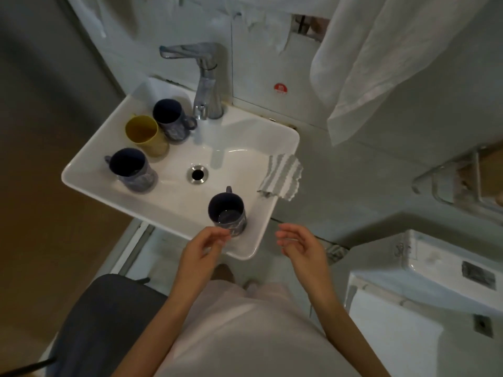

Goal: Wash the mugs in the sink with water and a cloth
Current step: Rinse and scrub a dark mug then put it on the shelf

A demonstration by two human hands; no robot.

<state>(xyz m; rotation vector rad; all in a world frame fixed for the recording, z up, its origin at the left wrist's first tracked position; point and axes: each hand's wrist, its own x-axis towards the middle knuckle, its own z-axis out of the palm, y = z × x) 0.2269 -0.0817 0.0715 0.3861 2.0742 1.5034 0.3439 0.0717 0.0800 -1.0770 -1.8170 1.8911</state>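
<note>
We hold left hand (202, 250) and right hand (299, 248) empty, fingers (217, 235) loosely curled. Blue mug (227, 213) sits just beyond left fingers; striped cloth (283, 176) well beyond right, on sink rim (81, 172).

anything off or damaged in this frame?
The wall covering behind the tap is torn and peeling, with a ragged hole beside it. The striped cloth droops over the rim of the sink.
</note>
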